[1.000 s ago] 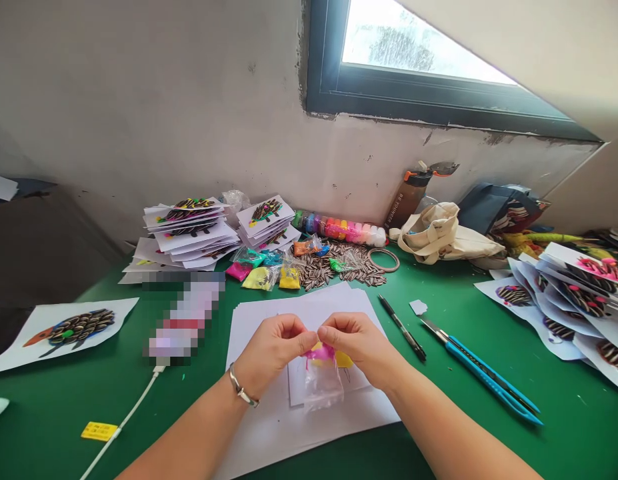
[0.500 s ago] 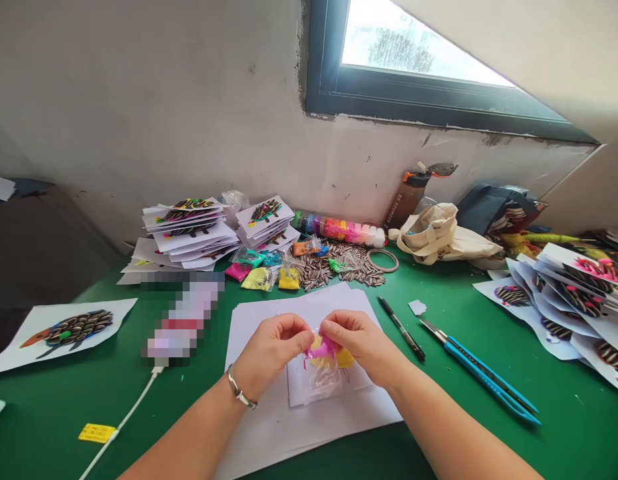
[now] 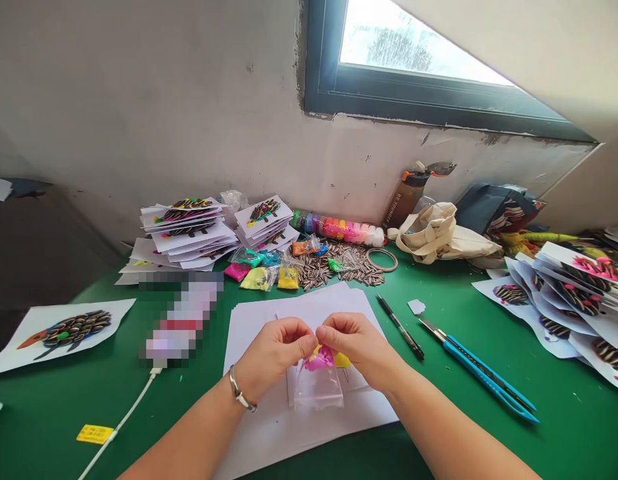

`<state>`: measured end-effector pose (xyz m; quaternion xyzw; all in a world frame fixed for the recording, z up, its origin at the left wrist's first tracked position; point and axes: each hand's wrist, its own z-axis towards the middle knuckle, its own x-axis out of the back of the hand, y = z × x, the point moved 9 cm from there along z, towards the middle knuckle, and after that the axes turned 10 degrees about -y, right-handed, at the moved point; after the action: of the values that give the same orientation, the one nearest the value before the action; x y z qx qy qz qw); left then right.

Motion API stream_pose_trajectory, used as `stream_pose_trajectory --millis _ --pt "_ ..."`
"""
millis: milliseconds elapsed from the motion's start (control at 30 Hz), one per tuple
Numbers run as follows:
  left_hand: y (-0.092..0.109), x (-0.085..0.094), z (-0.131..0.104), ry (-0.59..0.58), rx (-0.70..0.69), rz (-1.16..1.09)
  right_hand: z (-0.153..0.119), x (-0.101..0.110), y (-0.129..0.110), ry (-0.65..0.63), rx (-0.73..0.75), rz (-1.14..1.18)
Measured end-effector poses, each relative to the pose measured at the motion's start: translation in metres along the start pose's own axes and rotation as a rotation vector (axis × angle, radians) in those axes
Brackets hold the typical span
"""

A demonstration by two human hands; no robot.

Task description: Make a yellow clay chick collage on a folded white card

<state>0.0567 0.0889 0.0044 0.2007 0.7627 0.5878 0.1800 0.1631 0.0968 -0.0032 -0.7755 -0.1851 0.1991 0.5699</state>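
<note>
Since the earlier frame, left hand (image 3: 276,350) has come nearer to right hand (image 3: 357,347). Left fingertips pinch the clear bag (image 3: 319,388), which hangs above white paper (image 3: 261,427), pink clay (image 3: 319,361) near its top; right fingertips pinch likewise. Probably they work this clay end, which calls for gentle grip.

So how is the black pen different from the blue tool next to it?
The pen is mostly black, but the blue tool has a blue handle and silvery tip. The pen is shorter than the blue tool. Both lie slanted on the green table.
</note>
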Motion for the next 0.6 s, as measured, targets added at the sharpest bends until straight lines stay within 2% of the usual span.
stream_pose_trajectory --millis 200,500,600 --pt "0.001 0.003 -0.001 0.039 -0.001 0.016 -0.001 0.0 0.002 -0.036 -0.026 -0.012" --pt "-0.008 -0.008 0.001 -0.079 0.043 -0.024 0.0 -0.008 -0.003 -0.011 0.045 -0.095" --pt "-0.006 -0.006 0.001 -0.049 0.037 -0.01 0.0 -0.007 0.0 -0.038 0.024 -0.043"
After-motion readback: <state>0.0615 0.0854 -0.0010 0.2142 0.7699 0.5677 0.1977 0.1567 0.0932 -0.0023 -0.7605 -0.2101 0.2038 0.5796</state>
